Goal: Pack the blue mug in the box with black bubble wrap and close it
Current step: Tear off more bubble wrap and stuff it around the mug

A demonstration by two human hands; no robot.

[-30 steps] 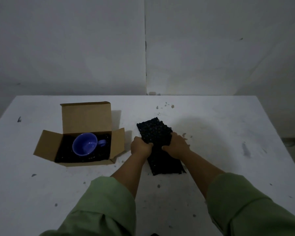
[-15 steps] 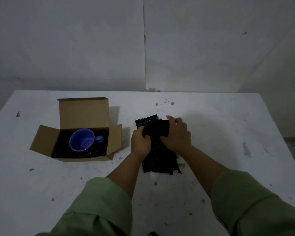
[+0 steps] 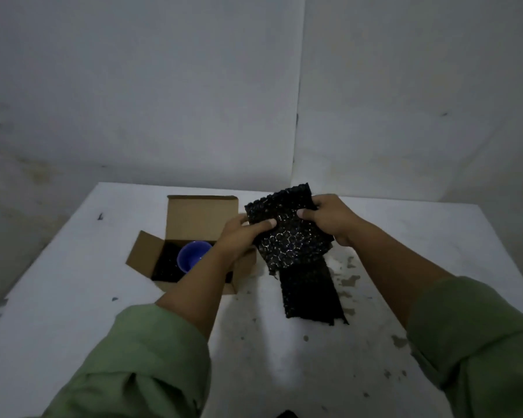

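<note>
An open cardboard box [image 3: 147,251] sits on the white table, its flaps spread. Inside it the blue mug [image 3: 191,258] rests on black bubble wrap lining [image 3: 166,263], partly hidden by my left forearm. My left hand [image 3: 242,233] and my right hand [image 3: 329,218] together hold a sheet of black bubble wrap [image 3: 287,233] lifted above the table, just right of the box. Each thumb pinches the sheet from the front. Another piece of black bubble wrap [image 3: 311,294] lies flat on the table below the lifted sheet.
The white table [image 3: 73,297] is stained with dark specks, most of them right of the flat wrap. Its far edge meets a pale wall [image 3: 254,101]. My green sleeves fill the lower corners of the view.
Both hands have lifted one bubble wrap sheet off the pile and up towards the box. A second piece stays flat on the table. The camera has moved closer.
</note>
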